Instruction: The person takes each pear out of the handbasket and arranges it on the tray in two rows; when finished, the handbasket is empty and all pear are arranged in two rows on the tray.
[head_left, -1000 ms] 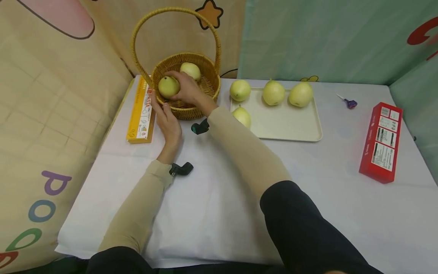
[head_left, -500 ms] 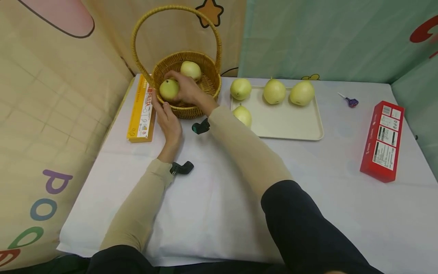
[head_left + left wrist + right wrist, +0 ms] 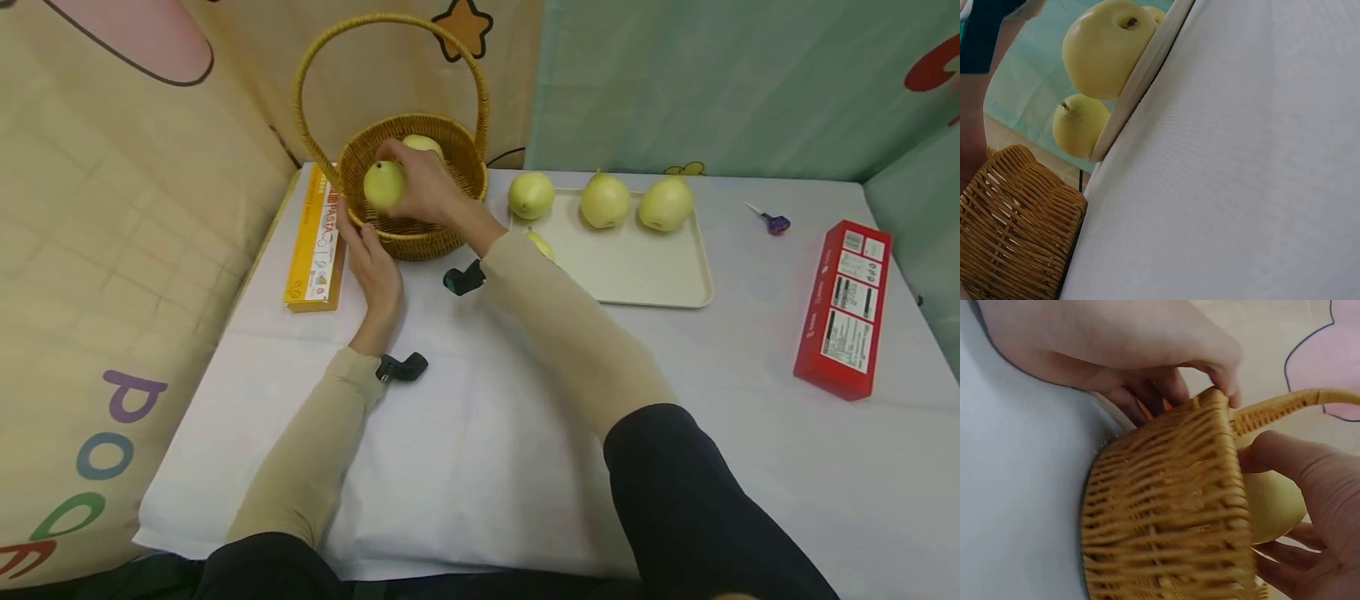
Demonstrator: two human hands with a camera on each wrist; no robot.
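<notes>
On white cloth (image 3: 465, 408), left hand (image 3: 377, 273) bent-fingered against wicker basket (image 3: 420, 244), right hand (image 3: 432, 182) round a pear (image 3: 384, 185)

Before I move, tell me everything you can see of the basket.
The basket is round, golden-brown and woven, apparently wicker, with one tall arched handle. It stands upright at the back left of the table, between the yellow box and the tray. The left hand holds its rim; one pear lies inside, and the right hand holds another pear at its opening.
</notes>
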